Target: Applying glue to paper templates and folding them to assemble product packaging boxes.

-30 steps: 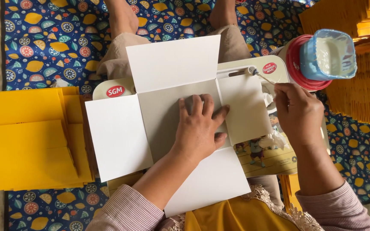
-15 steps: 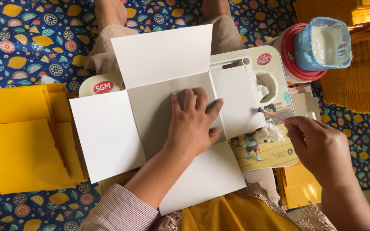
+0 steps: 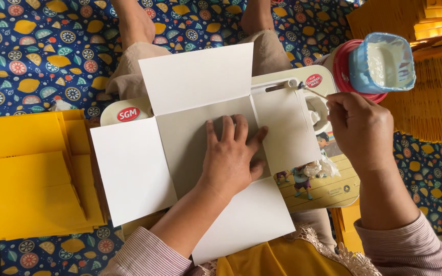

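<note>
A white cross-shaped card blank lies unfolded on my lap, over a printed cardboard sheet. My left hand presses flat on the card's grey centre panel, fingers spread. My right hand pinches a thin glue stick-brush whose tip rests at the top corner of the card's right flap. Just beyond that hand stands a red-rimmed tub with a blue cup of white glue.
A pile of folded yellow card pieces lies to my left on the blue patterned mat. Stacks of yellow sheets fill the right side. A wad of white tissue sits by the right flap.
My right hand rose from the lower right back up to the top corner of the right flap, carrying the brush. My left hand stayed pressed on the centre panel.
</note>
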